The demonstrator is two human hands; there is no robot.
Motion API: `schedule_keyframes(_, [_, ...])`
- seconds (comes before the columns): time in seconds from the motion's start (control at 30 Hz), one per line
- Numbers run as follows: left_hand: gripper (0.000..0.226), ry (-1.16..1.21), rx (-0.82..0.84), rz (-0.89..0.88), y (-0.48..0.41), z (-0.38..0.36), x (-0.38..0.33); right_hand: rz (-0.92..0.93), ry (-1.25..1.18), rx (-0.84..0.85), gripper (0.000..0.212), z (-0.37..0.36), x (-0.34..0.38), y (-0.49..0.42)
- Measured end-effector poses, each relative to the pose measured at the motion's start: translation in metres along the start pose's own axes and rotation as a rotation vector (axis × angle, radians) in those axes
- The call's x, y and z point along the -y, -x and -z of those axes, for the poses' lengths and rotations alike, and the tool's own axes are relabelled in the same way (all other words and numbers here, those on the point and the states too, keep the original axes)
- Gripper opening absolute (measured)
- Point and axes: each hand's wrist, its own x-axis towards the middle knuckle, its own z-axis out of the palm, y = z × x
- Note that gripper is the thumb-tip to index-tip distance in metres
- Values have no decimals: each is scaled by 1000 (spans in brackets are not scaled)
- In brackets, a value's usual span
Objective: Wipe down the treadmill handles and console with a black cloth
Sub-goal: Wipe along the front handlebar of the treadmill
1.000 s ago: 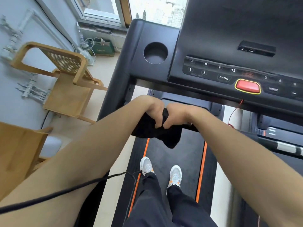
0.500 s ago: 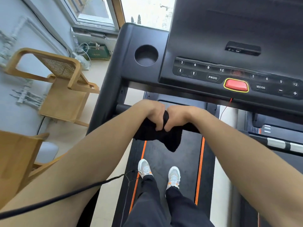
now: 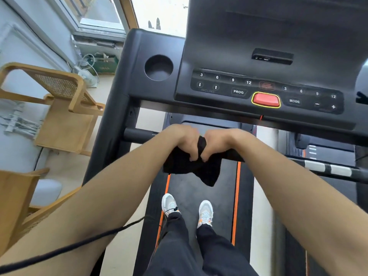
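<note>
- The left hand (image 3: 184, 141) and right hand (image 3: 220, 143) sit knuckle to knuckle on the handle (image 3: 139, 135), the black crossbar just below the console (image 3: 239, 46).
- The fingers (image 3: 192, 154) of both hands are curled down and pressed together. They grip the cloth (image 3: 191, 172) against the bar, and a fold of it stands up between the two hands.
- The cloth is black and bunched over the middle of the handle, with its loose end hanging in front of the belt (image 3: 201, 196).
- The console is matte black, with a round cup well (image 3: 158, 67) at its left and a row of numbered keys.
- It also has PROG and MODE keys and a red button (image 3: 265, 100) ringed in yellow. A thin red cord shows just under that button.
- The belt is dark grey with an orange stripe (image 3: 236, 196) along each side. Two pale shoes (image 3: 169, 203) stand on it below dark trousers.
- Left of the treadmill the floor (image 3: 67, 166) is pale beige. A wooden chair (image 3: 59, 108) with a woven cane back stands near the light grey wall (image 3: 29, 46).
- Farther back, under a window (image 3: 95, 14), are a small white fan (image 3: 87, 75) and a green box (image 3: 105, 63).
- At the right, a bar (image 3: 328, 169) with black and silver bands runs beside the treadmill.
- A black cable (image 3: 69, 248) crosses the left forearm in the foreground.
</note>
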Motion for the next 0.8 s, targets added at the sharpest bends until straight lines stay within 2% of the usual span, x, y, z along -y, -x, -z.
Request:
schedule_keyframes(0.07, [28, -104, -203, 37, 3, -16, -6, -18, 100, -119, 23, -14, -3, 4])
schedule_keyframes(0.1, [22, -162, -374, 54, 5, -28, -11, -32, 200, -290, 20, -30, -7, 7])
schedule_keyframes(0.13, [15, -211, -536, 68, 5, -40, -17, -26, 323, -539, 18, -49, -12, 9])
schedule_keyframes(0.2, [10, -310, -741, 97, 4, -59, -30, 18, 495, -983, 21, -86, -22, 12])
schedule_keyframes(0.23, [12, -336, -798, 97, 1, -64, -34, 25, 522, -1109, 21, -96, -26, 13])
schedule_keyframes(0.27, [12, -328, -793, 97, 0, -64, -38, 36, 521, -1137, 21, -98, -27, 14])
schedule_keyframes(0.3, [12, -288, -725, 91, -1, -58, -39, 27, 477, -1036, 20, -89, -26, 15])
schedule_keyframes(0.33, [10, -243, -600, 75, -3, -47, -38, -13, 407, -850, 19, -73, -25, 16])
schedule_keyframes(0.4, [19, -101, -227, 39, -9, -17, -35, -43, 222, -350, 21, -35, -28, 21])
schedule_keyframes(0.47, [24, 130, 176, 19, -21, 9, -32, -43, 41, -2, 21, -3, -34, 21])
schedule_keyframes(0.53, [28, 274, 404, 52, -31, 21, -34, -71, -58, 133, 28, 12, -38, 21])
schedule_keyframes(0.57, [30, 278, 413, 54, -34, 22, -35, -72, -63, 128, 27, 10, -40, 21])
schedule_keyframes(0.6, [29, 247, 360, 33, -34, 19, -36, -52, -33, 87, 26, 4, -42, 21])
schedule_keyframes(0.67, [24, 99, 129, -22, -27, 6, -42, -16, 78, -112, 22, -17, -44, 23])
schedule_keyframes(0.7, [23, 15, -27, -22, -21, -3, -46, -15, 169, -282, 19, -32, -46, 24])
schedule_keyframes(0.8, [13, -217, -609, -1, -13, -43, -59, -13, 466, -947, 17, -85, -53, 20])
